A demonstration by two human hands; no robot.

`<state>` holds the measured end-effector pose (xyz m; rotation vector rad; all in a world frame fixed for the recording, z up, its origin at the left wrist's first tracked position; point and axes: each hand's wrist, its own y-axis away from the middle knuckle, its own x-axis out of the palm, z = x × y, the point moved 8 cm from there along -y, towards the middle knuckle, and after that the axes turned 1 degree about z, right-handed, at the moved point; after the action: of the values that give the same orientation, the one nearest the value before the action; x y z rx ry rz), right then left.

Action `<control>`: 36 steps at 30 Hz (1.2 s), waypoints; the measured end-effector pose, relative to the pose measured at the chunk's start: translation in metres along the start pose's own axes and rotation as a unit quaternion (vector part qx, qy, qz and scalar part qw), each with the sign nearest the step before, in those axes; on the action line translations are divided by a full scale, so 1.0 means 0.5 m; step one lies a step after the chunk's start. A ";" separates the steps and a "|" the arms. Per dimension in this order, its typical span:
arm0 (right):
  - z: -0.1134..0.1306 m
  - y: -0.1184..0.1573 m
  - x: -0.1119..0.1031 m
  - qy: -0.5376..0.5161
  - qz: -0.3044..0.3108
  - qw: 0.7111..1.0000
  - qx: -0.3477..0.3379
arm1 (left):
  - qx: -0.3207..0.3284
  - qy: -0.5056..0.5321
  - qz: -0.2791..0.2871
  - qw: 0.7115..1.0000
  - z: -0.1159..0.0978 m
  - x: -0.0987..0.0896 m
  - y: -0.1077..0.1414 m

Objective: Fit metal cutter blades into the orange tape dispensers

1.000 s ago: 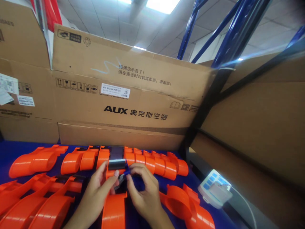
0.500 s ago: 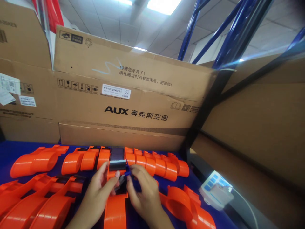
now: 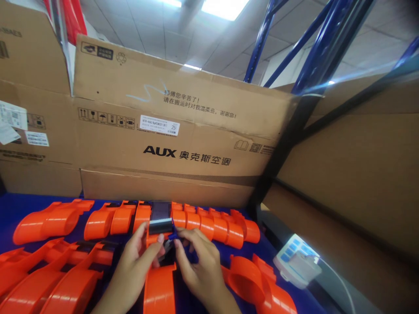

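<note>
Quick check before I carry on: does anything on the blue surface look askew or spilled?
Nothing looks spilled. The orange pieces at front right seem slightly askew, less neatly lined up than the back row.

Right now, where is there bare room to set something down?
Bare blue surface shows at back left, between the orange pair and cardboard; also narrowly between the right back-row parts, front-right parts and white socket block. Crowded: the front-left parts, and around the left hand and right hand, holding the toothed piece and blue piece.
</note>
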<state>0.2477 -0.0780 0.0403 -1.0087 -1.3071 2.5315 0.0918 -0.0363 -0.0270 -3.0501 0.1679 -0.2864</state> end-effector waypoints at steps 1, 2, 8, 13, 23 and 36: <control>-0.004 0.001 0.002 0.001 -0.001 1.000 0.007 | 0.001 0.001 0.000 1.000 0.000 0.000 -0.001; -0.007 0.002 0.004 0.003 0.001 1.000 0.013 | 0.001 0.003 0.001 1.000 0.000 0.001 -0.002; -0.005 0.000 -0.003 -0.024 0.001 0.999 0.026 | 0.001 0.019 0.000 1.000 0.002 0.000 0.003; -0.036 -0.001 -0.022 -0.191 -0.031 0.969 0.155 | 0.009 0.059 0.060 0.996 -0.023 0.026 0.016; -0.049 0.003 0.048 -0.515 0.114 0.805 0.272 | -0.076 0.166 0.149 0.972 -0.023 0.075 0.045; -0.043 0.000 0.044 -0.407 0.082 0.878 0.238 | -0.066 0.114 0.090 0.987 -0.029 0.052 0.039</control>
<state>0.2440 -0.0550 0.0206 0.0894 -0.6010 3.3130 0.1126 -0.0593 -0.0098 -3.0931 0.4930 -0.6340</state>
